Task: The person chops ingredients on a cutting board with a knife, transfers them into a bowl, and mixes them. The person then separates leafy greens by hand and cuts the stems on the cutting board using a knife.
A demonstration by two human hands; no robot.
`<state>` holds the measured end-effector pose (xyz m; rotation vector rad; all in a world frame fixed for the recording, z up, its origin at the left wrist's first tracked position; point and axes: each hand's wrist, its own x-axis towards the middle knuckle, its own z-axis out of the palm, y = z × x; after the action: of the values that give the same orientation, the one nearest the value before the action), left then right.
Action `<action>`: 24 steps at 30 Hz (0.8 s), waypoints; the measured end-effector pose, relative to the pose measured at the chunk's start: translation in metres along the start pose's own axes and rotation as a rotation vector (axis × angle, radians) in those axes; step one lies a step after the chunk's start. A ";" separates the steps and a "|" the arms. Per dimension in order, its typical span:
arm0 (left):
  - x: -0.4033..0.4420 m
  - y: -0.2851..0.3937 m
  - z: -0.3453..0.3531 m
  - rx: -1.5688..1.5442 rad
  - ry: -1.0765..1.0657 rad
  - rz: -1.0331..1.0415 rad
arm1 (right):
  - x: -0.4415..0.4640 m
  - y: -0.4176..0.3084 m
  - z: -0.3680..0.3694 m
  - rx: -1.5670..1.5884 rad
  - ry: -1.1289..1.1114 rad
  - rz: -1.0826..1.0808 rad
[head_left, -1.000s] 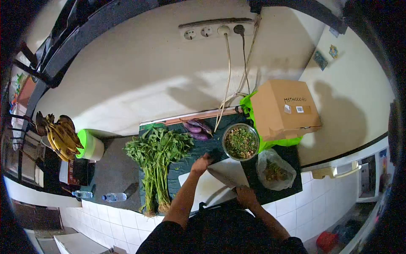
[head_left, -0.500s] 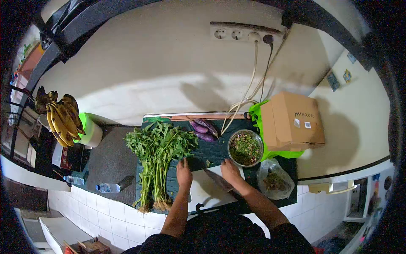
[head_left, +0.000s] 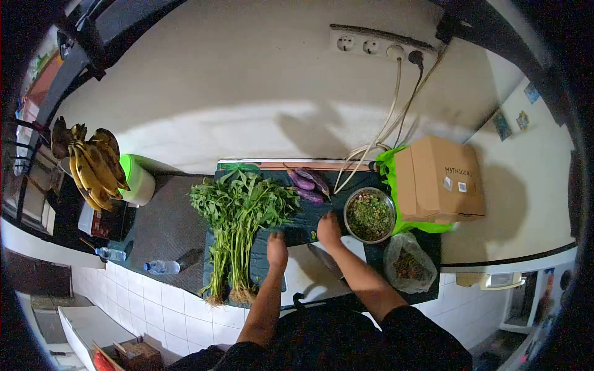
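Observation:
My left hand [head_left: 277,249] is over the left edge of the white cutting board [head_left: 303,272], beside the stems of the leafy greens [head_left: 244,210]. My right hand [head_left: 329,229] is past the board's far edge, left of the metal bowl of chopped greens [head_left: 370,214]. The fingers of both hands are dark and blurred, so their grip cannot be made out. On the board lies a knife [head_left: 325,260], touched by neither hand's fingers. Small green scraps [head_left: 314,235] lie on the dark cloth between the hands. Purple eggplants [head_left: 307,184] rest behind.
To the right are a plastic bag of scraps [head_left: 408,263] and a cardboard box [head_left: 439,179] on green plastic. At the left are water bottles [head_left: 162,267], a green-lidded container [head_left: 137,180] and hanging bananas [head_left: 94,169]. Cables [head_left: 390,117] hang down behind.
The knife, earlier under my right hand, now lies released on the board. My right hand has moved forward past the board, and my left hand has shifted left toward the greens. The view has turned left.

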<state>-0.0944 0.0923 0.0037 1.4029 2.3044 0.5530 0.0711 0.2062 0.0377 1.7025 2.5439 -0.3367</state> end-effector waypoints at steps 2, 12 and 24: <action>-0.002 0.003 0.025 -0.053 0.175 0.127 | -0.022 -0.006 0.028 0.217 -0.054 0.022; 0.015 0.021 -0.007 -0.053 -0.139 0.347 | -0.045 0.012 0.041 0.347 0.081 0.035; 0.036 0.031 0.005 0.013 -0.321 0.305 | -0.012 0.004 0.051 0.631 0.227 -0.056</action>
<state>-0.0837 0.1379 0.0109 1.7228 1.8615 0.3648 0.0757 0.1853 -0.0107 1.9393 2.8473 -1.1106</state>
